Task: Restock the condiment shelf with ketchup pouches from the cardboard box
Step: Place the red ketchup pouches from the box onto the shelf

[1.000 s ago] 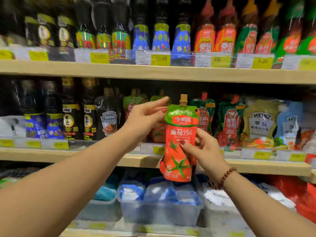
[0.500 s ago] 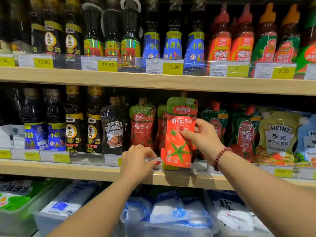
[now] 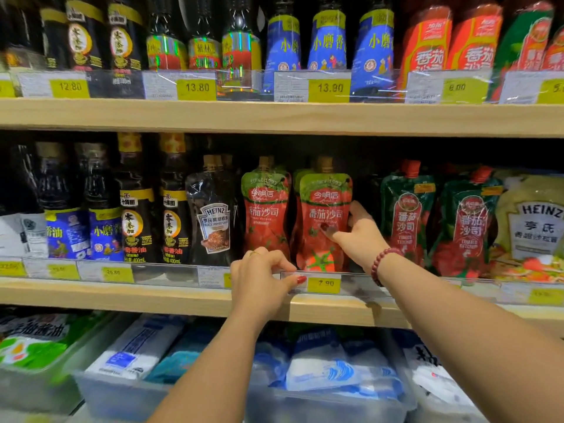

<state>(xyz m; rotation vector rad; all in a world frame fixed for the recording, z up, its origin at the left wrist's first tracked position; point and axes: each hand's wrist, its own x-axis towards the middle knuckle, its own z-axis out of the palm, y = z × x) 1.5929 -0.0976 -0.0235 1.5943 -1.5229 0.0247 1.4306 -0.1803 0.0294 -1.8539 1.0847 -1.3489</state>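
A red and green ketchup pouch (image 3: 320,221) stands upright on the middle shelf (image 3: 152,297), behind the clear front rail. My right hand (image 3: 357,233) grips its right edge, thumb on the front. A matching pouch (image 3: 265,215) stands just to its left, with another partly hidden between them. My left hand (image 3: 262,279) pinches the clear price-tag rail (image 3: 351,285) at the shelf front, next to the yellow 7.90 tag (image 3: 324,283). The cardboard box is out of view.
Dark green ketchup pouches (image 3: 406,215) and Heinz pouches (image 3: 531,227) fill the shelf to the right. A black Heinz pouch (image 3: 213,215) and dark bottles stand to the left. Bottles line the upper shelf (image 3: 274,117). Clear bins of bagged goods (image 3: 320,377) sit below.
My right hand carried the pouch from in front of the shelf back onto it and set it upright behind the rail. My left hand dropped from the pouches to the price-tag rail.
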